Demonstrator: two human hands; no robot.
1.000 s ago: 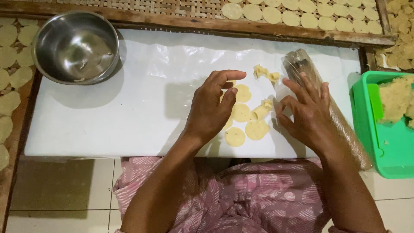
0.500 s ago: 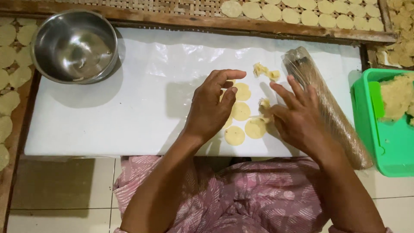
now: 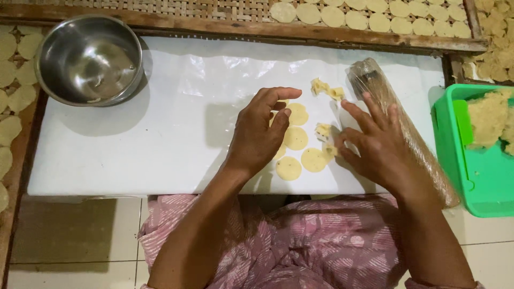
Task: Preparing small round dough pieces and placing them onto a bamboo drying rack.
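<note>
A: What changed?
B: My right hand (image 3: 375, 142) has slid left off the wrapped roller (image 3: 399, 120), toward the scraps.

A: Counts?
B: Four visible dough discs (image 3: 296, 138) mid-board (image 3: 160, 128), near its front edge; scraps (image 3: 326, 88) behind.

A: Pose?
B: Left hand (image 3: 261, 134) palm-down, fingers curled over the discs, gripping nothing; right fingers spread, tips touching a scrap.

Thin, pale yellow dough discs (image 3: 293, 138) lie flat in a small cluster right of the middle of the white board (image 3: 134, 155), toward its near edge. Ragged dough scraps (image 3: 326, 90) lie just beyond them, nearer the far edge.
</note>
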